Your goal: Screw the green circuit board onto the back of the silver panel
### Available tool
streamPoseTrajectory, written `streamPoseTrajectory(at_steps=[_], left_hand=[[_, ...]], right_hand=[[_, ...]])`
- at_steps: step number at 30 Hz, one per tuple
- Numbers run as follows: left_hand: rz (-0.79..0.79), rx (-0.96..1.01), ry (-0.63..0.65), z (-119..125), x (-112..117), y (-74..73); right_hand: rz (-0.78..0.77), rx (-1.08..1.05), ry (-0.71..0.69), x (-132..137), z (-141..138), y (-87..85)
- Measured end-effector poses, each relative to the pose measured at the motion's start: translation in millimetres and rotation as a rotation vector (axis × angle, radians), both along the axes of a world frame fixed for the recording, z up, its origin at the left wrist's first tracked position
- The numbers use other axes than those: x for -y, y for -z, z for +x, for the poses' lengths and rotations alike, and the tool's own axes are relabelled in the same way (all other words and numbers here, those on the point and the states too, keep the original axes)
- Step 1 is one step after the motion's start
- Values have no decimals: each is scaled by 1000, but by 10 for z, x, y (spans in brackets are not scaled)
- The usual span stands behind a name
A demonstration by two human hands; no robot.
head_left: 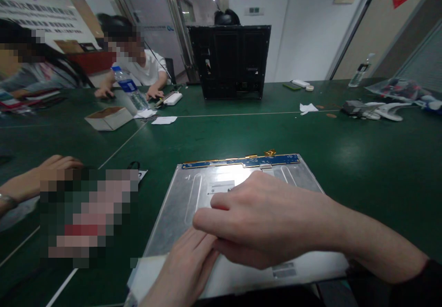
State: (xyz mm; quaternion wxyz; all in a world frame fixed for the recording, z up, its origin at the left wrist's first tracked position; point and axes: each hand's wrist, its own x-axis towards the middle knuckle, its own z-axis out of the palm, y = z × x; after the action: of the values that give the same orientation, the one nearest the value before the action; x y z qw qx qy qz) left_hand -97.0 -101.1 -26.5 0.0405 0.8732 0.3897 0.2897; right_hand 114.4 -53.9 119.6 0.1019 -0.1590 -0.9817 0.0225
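Observation:
A silver display panel [186,201] lies back side up before me. A narrow blue circuit board [221,162] runs along its far edge, and a small gold flex piece [270,152] sticks out beyond it. My right hand [258,219] is over the panel's middle, its fingers curled in; whatever they hold, if anything, is hidden. Beneath it, my left hand [193,256] reaches in from the near edge, with its fingertips covered by the right hand. A white label [221,187] shows just beyond my fingers.
Another person's hand [60,166] rests on the left. Across the green table [207,134] stand a black monitor [231,63], a white box [108,118], a tilted water bottle [129,88] and a paper scrap [307,108]. A grey-white tool [373,110] lies far right.

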Motion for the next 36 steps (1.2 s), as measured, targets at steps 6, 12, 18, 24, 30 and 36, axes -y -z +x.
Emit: streamPoseTrajectory(at_steps=[6,12,18,24,30,36], left_hand=[[-10,-13,6,-7,2,-5],[-36,5,0,-15,9,-26],[-39,-1,-1,-2,13,-43],[-41,3,2,-10,15,-24],[-41,21,17,5,11,-59],[-30,13,-5,25,26,-88]], right_hand=[[6,27,-4,-9,-6,-7],[15,26,6,-11,1,11],[17,12,5,-13,-1,4],[21,-2,5,-4,2,10],[28,14,20,-4,9,8],[24,29,27,-7,5,4]])
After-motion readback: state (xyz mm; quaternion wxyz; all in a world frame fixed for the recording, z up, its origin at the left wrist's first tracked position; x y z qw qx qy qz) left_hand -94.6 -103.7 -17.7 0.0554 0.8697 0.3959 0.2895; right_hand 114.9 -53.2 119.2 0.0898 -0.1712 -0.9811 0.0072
